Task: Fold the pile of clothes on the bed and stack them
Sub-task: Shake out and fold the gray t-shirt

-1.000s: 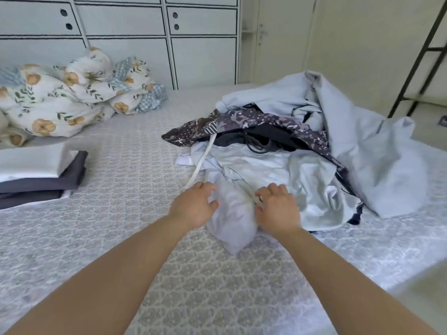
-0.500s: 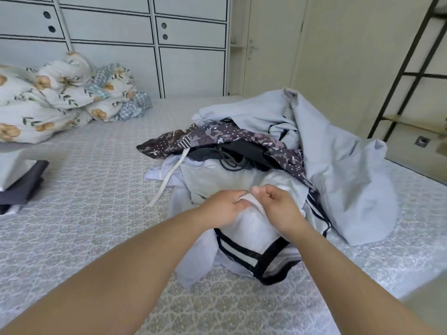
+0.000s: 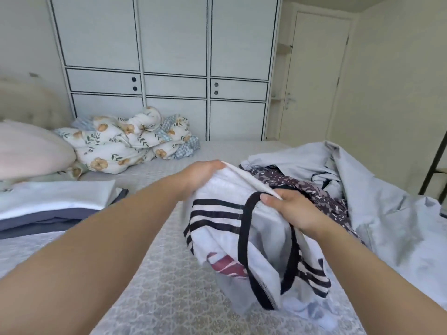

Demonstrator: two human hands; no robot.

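Observation:
A white shirt [image 3: 226, 197] with black stripes, black trim and a red print hangs lifted above the bed [image 3: 169, 274]. My left hand [image 3: 202, 174] grips its upper edge at the left. My right hand [image 3: 294, 210] pinches the same edge at the right, thumb on top. Behind it at the right lies the pile of clothes [image 3: 377, 213]: pale blue fabric over a dark patterned garment [image 3: 321, 197]. At the left edge sits a stack of folded clothes [image 3: 55, 204], white on top of grey.
A floral quilt [image 3: 125, 141] is bunched at the head of the bed beside a pink pillow [image 3: 31, 151]. White wardrobe doors [image 3: 174, 68] and a closed door [image 3: 314, 76] stand behind. A black ladder frame [image 3: 435, 163] stands at the right edge.
Both hands gathered the white shirt from the front of the pile and raised it off the bed. My view has tilted up and swung left.

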